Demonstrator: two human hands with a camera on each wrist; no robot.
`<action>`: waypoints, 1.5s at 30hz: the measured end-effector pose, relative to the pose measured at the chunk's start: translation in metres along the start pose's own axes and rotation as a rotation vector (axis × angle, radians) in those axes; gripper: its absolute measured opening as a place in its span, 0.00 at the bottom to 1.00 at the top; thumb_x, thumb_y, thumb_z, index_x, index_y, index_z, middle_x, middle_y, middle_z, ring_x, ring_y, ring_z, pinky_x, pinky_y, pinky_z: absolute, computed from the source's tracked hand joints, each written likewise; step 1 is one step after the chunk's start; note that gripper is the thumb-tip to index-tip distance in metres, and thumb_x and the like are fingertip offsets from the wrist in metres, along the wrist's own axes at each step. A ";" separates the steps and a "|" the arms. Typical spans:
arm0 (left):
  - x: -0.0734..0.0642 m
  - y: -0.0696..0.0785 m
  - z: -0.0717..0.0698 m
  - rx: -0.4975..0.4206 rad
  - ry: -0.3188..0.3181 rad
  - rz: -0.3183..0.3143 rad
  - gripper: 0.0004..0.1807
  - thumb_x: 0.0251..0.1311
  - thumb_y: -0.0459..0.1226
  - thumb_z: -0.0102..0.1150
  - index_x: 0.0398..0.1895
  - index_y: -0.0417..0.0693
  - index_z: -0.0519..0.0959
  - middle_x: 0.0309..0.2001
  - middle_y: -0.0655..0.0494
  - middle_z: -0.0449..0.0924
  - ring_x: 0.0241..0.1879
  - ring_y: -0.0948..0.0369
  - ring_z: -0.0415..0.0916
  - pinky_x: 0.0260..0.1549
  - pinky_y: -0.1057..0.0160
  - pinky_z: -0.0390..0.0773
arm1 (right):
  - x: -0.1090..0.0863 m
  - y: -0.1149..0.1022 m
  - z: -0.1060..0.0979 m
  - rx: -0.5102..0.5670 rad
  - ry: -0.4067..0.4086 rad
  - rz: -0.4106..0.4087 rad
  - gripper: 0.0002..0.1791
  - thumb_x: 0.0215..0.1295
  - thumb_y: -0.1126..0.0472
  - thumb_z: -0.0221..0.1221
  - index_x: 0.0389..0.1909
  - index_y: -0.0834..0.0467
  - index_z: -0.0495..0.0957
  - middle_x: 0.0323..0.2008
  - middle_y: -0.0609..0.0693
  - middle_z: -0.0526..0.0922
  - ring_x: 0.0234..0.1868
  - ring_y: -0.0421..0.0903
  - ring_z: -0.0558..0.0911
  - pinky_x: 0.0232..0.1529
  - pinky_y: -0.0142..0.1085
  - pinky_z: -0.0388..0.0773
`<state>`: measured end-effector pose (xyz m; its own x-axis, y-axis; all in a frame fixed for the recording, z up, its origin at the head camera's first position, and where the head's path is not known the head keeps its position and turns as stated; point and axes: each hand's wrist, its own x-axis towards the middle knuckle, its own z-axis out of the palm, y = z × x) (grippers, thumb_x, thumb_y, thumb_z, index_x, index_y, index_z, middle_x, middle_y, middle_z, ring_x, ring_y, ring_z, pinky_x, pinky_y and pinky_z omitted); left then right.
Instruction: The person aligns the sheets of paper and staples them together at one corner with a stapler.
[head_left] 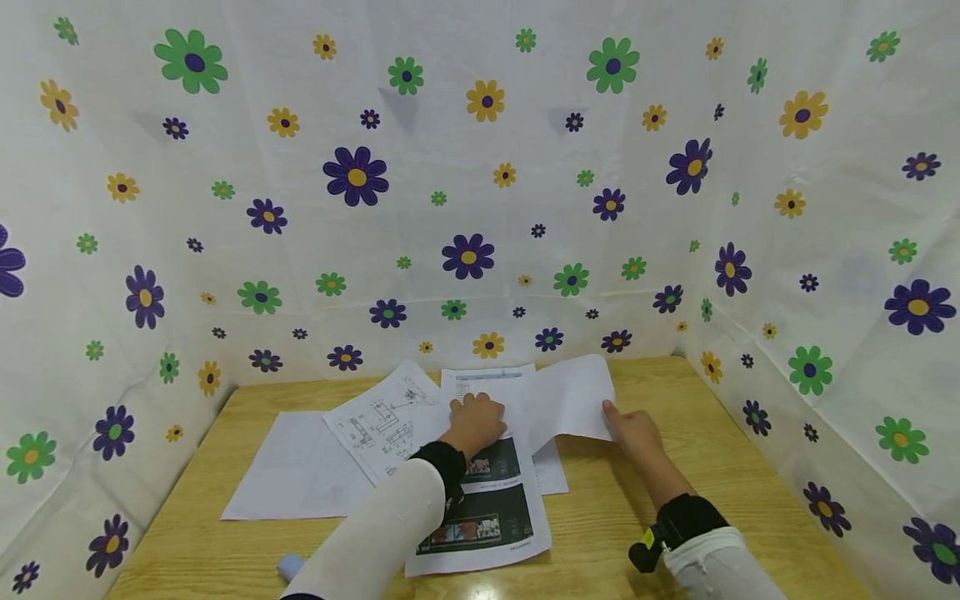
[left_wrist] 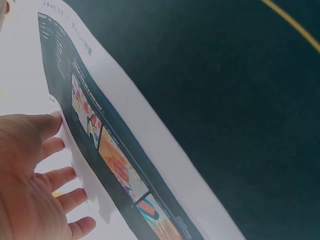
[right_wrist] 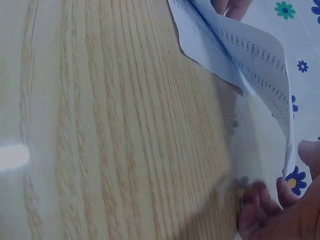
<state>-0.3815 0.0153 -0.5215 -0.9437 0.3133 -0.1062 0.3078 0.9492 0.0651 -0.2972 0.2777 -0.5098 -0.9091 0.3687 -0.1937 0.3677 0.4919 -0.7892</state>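
My left hand (head_left: 477,423) lies over the overlapping printed sheets near the middle of the table, its fingertips on the paper. Below it extends a sheet with dark picture panels (head_left: 495,504). In the left wrist view, the fingers (left_wrist: 62,176) are loosely bent beside this sheet's edge. On the right, my right hand (head_left: 637,437) pinches the edge of a raised white sheet (head_left: 573,396) between thumb and fingers. That sheet curves up off the table, and rows of print show on its underside in the right wrist view. Behind the left hand is a sheet with a printed table (head_left: 480,380).
To the left, a sheet of line drawings (head_left: 386,425) overlaps a mostly blank white sheet (head_left: 288,471). A small pale blue object (head_left: 289,567) sits by the left sleeve. The wooden table (head_left: 720,500) is enclosed by a flower-patterned white curtain (head_left: 420,225).
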 end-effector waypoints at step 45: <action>0.034 0.011 -0.046 -0.243 0.218 0.120 0.50 0.68 0.49 0.64 0.83 0.49 0.44 0.80 0.45 0.55 0.77 0.45 0.55 0.71 0.35 0.59 | 0.008 0.025 -0.030 -0.141 0.341 -0.455 0.16 0.81 0.59 0.48 0.61 0.63 0.73 0.53 0.66 0.84 0.43 0.58 0.85 0.39 0.50 0.81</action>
<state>-0.4157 0.0354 -0.4784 -0.9143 0.3840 0.1290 0.4051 0.8631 0.3017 -0.2899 0.3167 -0.5134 -0.8760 0.3170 0.3634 -0.0015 0.7518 -0.6593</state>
